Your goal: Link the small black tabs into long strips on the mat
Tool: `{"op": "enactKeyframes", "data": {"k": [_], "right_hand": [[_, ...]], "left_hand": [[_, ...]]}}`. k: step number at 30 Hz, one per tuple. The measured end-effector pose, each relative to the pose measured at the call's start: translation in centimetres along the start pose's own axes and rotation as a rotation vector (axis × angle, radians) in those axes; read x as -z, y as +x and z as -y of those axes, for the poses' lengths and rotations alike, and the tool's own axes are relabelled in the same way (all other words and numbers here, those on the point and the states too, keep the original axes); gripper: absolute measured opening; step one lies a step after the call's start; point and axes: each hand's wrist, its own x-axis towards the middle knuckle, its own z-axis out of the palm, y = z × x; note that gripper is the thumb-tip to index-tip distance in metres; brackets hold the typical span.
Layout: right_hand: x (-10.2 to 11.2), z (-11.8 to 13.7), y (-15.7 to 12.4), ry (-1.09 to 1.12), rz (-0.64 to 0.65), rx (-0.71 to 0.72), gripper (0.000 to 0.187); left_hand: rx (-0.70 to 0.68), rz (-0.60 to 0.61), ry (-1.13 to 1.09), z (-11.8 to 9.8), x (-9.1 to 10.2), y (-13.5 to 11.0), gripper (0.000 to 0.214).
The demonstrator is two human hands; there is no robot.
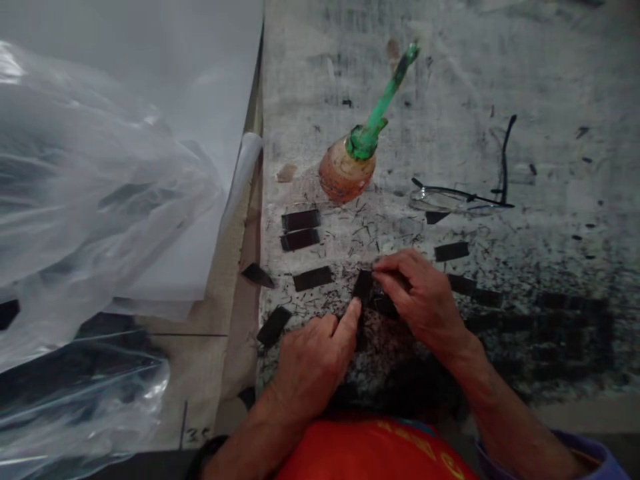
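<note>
A small black rectangular piece (pixel 363 285) lies between my hands on the stained tabletop. The index finger of my left hand (pixel 320 357) is stretched out and presses on its near end, while the other fingers curl under. At the piece's upper right corner, the thumb and index finger of my right hand (pixel 423 293) are pinched together on its edge. Another dark piece (pixel 385 305) shows partly beneath my right hand. Around my hands are more such pieces, among them a black piece (pixel 313 278) and a tilted one (pixel 274 325) to the left.
A squat orange bottle (pixel 346 175) with a green spout stands beyond my hands. Folded eyeglasses (pixel 465 197) lie to its right. Black clippings litter the worn tabletop (pixel 310 80). Clear plastic sheeting (pixel 100 187) and white sheets cover the left side. Several dark pieces (pixel 555 323) lie in rows at right.
</note>
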Motion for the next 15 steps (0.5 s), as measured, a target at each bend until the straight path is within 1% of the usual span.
{"op": "enactKeyframes", "data": {"k": [2, 4, 11, 15], "right_hand": [[0.15, -0.06, -0.46, -0.005, 0.056, 0.065, 0.008], [0.20, 0.02, -0.74, -0.018, 0.106, 0.075, 0.009], [0.28, 0.35, -0.50, -0.021, 0.256, -0.001, 0.014], [0.42, 0.43, -0.50, -0.021, 0.296, -0.020, 0.019]], "left_hand": [[0.005, 0.010, -0.003, -0.06, 0.02, -0.01, 0.042], [0.012, 0.019, -0.008, -0.11, 0.03, -0.02, 0.041], [0.031, 0.038, -0.044, -0.09, 0.24, -0.04, 0.042], [0.035, 0.015, -0.101, 0.03, 0.23, -0.37, 0.033]]}}
